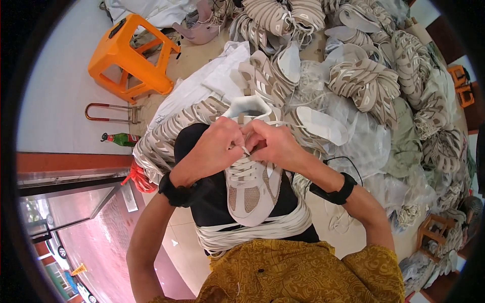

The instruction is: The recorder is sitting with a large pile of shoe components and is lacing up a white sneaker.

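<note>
A beige and white sneaker (251, 204) lies over my black-clad lap, its toe toward me. White lacing runs in rows up its front. My left hand (214, 151) is closed in a pinch on the shoelace (246, 150) above the upper eyelets. Right beside it, my right hand (275, 146) pinches the lace too, fingertips almost meeting the left ones. The fingers partly cover the lace there. A thick bundle of loose white laces (255, 233) lies across my thighs below the toe.
Stacks of beige shoe uppers (366, 88) and clear plastic bags (364, 126) cover the floor ahead and right. At the far left stand an orange stool (134, 58) and a green bottle (121, 139). A red plastic bag (140, 178) sits near the doorway.
</note>
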The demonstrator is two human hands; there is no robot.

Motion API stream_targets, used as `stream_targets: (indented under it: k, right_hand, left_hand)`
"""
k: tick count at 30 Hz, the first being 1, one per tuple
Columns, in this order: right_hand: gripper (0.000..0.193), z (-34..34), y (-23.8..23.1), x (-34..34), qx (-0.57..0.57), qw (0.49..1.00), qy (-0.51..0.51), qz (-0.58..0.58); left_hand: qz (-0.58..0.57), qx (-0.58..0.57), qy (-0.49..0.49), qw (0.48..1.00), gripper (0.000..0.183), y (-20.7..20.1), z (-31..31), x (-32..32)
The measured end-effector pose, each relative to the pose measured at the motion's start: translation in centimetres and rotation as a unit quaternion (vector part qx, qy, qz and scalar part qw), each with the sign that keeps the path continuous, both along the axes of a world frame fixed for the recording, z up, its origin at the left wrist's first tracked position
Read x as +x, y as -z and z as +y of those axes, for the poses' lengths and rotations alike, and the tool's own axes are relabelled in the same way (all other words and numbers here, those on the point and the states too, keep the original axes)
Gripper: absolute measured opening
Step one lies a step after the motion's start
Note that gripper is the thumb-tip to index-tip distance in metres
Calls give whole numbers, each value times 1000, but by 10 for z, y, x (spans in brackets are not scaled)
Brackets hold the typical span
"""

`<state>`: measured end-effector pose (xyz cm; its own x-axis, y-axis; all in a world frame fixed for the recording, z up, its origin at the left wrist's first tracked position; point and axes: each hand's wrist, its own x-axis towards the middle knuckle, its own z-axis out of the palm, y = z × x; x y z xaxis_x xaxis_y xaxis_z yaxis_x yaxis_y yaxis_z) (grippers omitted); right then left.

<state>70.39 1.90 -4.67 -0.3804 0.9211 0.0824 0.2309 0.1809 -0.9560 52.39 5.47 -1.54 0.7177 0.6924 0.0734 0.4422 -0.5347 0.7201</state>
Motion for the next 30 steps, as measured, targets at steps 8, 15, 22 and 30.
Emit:
stream_targets:
  k: [8, 15, 22, 30]
  right_hand:
    - [45, 12, -3, 5, -294, 938, -51, 175]
    - [52, 18, -2, 9, -273, 950, -66, 135]
    - [60, -3, 13, -7, 54, 997, 57, -23]
    - [65, 19, -3, 8, -253, 955, -27, 155]
  left_hand:
    - [37, 45, 43, 997, 6, 6, 5, -3]
    - [15, 37, 38, 998, 9, 7, 2, -2]
    - [59, 71, -4, 996, 8, 4, -1, 10]
    - [-22, 50, 31, 998, 5, 8, 2, 0]
